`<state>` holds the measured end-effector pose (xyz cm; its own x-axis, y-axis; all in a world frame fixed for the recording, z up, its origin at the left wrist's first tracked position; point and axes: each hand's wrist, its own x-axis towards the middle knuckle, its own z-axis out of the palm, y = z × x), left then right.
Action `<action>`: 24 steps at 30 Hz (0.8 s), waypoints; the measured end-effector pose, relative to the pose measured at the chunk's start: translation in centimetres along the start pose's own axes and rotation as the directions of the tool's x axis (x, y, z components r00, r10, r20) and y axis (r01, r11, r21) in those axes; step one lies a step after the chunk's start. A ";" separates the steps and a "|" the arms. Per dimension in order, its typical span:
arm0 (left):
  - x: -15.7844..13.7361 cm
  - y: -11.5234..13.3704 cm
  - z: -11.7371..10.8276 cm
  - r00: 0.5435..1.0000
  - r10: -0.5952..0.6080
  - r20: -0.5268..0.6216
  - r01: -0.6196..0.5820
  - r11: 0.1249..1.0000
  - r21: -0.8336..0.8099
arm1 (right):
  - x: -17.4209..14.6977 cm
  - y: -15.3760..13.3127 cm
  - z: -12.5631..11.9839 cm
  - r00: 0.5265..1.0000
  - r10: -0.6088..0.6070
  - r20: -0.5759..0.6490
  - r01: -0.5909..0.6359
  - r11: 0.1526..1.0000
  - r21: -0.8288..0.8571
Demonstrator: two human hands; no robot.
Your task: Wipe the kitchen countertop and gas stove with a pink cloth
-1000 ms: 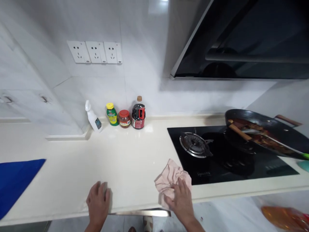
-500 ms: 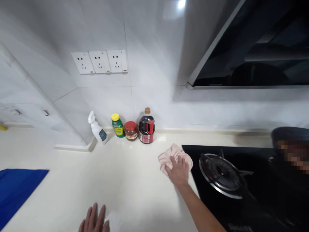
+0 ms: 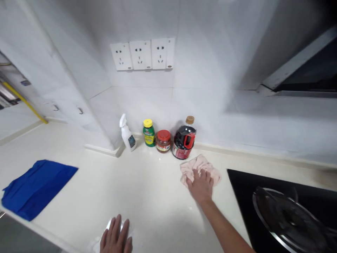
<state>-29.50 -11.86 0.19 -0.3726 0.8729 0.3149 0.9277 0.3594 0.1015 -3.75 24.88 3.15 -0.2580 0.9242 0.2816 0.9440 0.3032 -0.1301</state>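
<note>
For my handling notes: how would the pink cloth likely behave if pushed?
The pink cloth is probably floppy, as its folds suggest. Pushed by the right hand, it would likely bunch, being rumpled. Lying low and spread on the counter, it seems unlikely to roll.

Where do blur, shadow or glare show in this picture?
In the head view, the burner at lower right looks smeared; in the head view, soft shadow darkens the wall beside the range hood; also there, the pink cloth stays readable.
</note>
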 end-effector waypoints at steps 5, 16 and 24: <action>0.2 0.6 -1.2 0.994 0.082 -0.066 -0.073 0.989 0.126 | -3.2 -9.6 0.1 0.979 -0.166 0.119 0.160 0.985 0.059; 0.3 1.5 -3.1 0.985 0.091 -0.144 -0.073 0.990 0.124 | -4.5 -33.6 -1.0 0.649 -0.702 0.294 0.540 0.697 0.471; 0.6 1.6 -3.9 0.995 0.038 -0.097 -0.043 0.998 -0.049 | -12.8 -33.2 -2.1 0.513 -0.858 0.032 0.693 0.435 0.575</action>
<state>-28.15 -12.05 4.24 -0.3326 0.8500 0.4084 0.9430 0.3047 0.1337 -31.36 2.48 5.85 -0.9487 0.2211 0.2261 0.1138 0.9058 -0.4082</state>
